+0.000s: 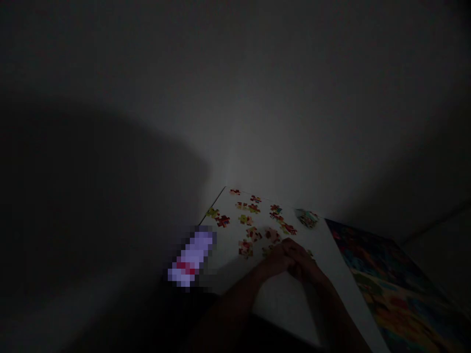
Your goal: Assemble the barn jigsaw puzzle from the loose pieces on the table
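My left hand (276, 260) and my right hand (303, 264) meet over the white table, fingers closed and pressed together. It is too dark to see whether anything is between them. Loose jigsaw puzzle pieces lie around them: a pinkish puzzle piece (273, 235) just beyond my fingers, another pink-and-red piece (245, 248) left of my left hand, and a red-and-yellow piece (289, 229) farther back. A greenish piece (268, 251) is partly covered by my left hand. Several more pieces are scattered toward the far edge, including a dark red one (222, 221).
A blurred, lit phone-like screen (193, 257) is at the table's left edge. A clear bag with colourful contents (307, 218) lies at the back. Colourful picture sheets (390, 279) cover the right side. Pale walls (265, 122) rise behind the white table (279, 304).
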### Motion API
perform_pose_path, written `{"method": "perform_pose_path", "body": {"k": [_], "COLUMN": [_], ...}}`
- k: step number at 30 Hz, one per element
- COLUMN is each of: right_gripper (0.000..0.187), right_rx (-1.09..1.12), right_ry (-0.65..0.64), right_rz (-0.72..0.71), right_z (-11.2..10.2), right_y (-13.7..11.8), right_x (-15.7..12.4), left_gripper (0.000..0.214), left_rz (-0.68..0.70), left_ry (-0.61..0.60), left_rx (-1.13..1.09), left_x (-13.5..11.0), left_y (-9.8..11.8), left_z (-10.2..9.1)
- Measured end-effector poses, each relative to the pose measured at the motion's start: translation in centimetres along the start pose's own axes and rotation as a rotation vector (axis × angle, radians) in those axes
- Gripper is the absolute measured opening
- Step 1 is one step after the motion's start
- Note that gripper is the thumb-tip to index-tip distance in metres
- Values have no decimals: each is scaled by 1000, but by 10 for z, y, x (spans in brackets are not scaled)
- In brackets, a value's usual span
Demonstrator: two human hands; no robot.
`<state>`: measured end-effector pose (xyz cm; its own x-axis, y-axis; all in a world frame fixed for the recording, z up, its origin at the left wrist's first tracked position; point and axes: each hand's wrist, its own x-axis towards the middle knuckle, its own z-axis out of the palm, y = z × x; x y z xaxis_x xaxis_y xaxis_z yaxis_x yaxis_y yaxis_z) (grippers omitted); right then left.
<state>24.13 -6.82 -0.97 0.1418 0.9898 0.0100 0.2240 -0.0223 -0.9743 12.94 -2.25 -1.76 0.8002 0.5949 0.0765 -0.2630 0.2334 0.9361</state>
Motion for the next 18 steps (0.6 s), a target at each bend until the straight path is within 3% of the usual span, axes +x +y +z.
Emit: {"method": "perform_pose_path", "body": {"k": [6,12,18], "right_gripper": [42,26,18], "right_rx": [26,91,100], "right_ry": [39,22,53], "right_rz": [-15,-97,-134], "right_z": [2,4,8], "right_y": [4,4,-3], "right_x": [-12,-12,-12], "left_gripper": [31,25,22], "left_rz": [-13,-7,51], "left_ry": [-13,-75,-14], "left_rx": [-35,-10,39], "left_x": [-15,-17,-13], "left_y": [2,11,10], "left_z": [4,0,-4]}}
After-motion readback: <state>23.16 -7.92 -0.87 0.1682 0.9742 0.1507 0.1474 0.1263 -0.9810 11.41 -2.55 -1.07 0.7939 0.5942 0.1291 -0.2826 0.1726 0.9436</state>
